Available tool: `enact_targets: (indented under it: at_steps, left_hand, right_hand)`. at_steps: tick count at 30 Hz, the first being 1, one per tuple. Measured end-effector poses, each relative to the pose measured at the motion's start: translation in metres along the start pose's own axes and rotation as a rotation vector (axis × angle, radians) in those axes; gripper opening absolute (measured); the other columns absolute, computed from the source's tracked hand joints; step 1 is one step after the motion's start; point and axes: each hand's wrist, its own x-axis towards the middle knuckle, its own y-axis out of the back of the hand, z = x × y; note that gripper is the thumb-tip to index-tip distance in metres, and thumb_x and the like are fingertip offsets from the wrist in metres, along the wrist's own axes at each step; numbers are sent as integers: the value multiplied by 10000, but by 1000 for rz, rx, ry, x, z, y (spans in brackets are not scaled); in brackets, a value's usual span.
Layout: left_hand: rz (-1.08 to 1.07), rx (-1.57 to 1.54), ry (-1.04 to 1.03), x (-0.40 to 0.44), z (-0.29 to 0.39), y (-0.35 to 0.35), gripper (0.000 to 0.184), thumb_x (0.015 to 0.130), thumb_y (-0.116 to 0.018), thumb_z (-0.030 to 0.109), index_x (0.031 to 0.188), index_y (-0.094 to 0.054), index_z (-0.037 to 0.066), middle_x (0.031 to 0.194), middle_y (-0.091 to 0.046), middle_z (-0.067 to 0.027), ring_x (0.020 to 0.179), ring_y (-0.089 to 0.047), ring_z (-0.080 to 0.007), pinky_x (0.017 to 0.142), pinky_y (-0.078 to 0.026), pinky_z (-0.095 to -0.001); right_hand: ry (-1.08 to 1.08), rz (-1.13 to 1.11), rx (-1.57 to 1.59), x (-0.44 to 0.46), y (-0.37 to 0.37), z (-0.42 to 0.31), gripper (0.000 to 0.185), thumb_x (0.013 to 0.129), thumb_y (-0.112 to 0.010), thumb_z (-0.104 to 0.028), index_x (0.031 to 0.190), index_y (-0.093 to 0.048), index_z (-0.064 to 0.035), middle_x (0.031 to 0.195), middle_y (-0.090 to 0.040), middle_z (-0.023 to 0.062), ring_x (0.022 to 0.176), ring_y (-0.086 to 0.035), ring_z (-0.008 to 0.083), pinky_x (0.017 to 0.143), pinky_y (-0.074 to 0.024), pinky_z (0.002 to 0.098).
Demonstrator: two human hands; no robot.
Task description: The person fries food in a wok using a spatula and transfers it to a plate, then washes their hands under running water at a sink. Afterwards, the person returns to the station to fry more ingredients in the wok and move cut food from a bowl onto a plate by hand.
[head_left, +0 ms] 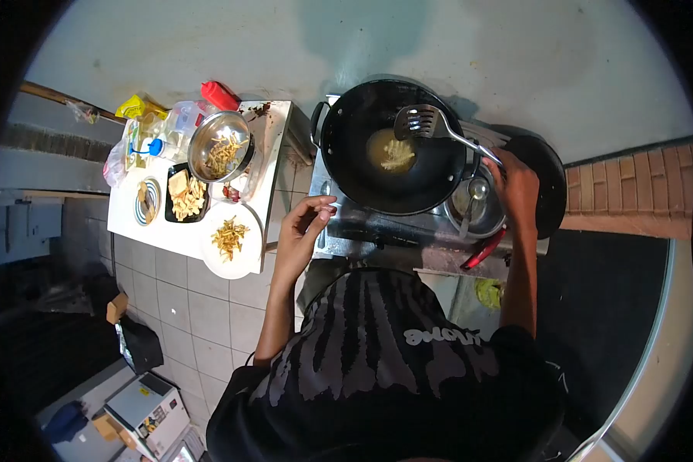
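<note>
My right hand (513,186) is closed around the handle of a slotted spatula (419,122). The spatula's head hangs over the right side of a big black wok (354,173), apart from the food. Pale, ridged pieces of food (397,155) lie in a small pool of oil at the wok's bottom. Left of the stove's front edge, my left hand (304,225) has its fingers loosely bent and apart, with nothing in them. A metal pot (497,222) with a ladle (477,191) in it stands below my right hand.
On a white table (185,240) at left are a plate of fries (229,237), a steel bowl (200,146), a black tray of food (186,197), a striped plate (147,202) and a red squeeze bottle (219,95). A red handle (483,250) juts from the stove's front.
</note>
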Motion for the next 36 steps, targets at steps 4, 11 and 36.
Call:
enact_targets:
  at_steps: [4,11,36]
  left_hand:
    - [29,68,35,5,-3,4,200,880,-601,173,937,-639,-14,751,-629,-7,591,-402,-26,580,-322,-192]
    - [-128,51,-186,1,13,2,236,771,-645,184,882,-668,-22,720,-614,-8,548,-252,-30,503,-205,-217]
    - [338,-194,-525,6,2,4,437,729,-575,138,544,-181,95,526,-196,28,502,-177,-95,489,-118,-286]
  right_hand:
    - [219,9,-141,43,15,6,248,867,-574,-233,1042,-602,-60,936,-633,149,838,-608,331,700,-467,406]
    - [466,-65,-208,95,-17,7,215,874,-532,-149,1065,-574,-60,899,-604,126,824,-602,319,703,-455,407]
    - [563,-225,-211,99,-55,9,246,858,-554,-113,1096,-562,-51,902,-549,123,823,-598,284,677,-487,393]
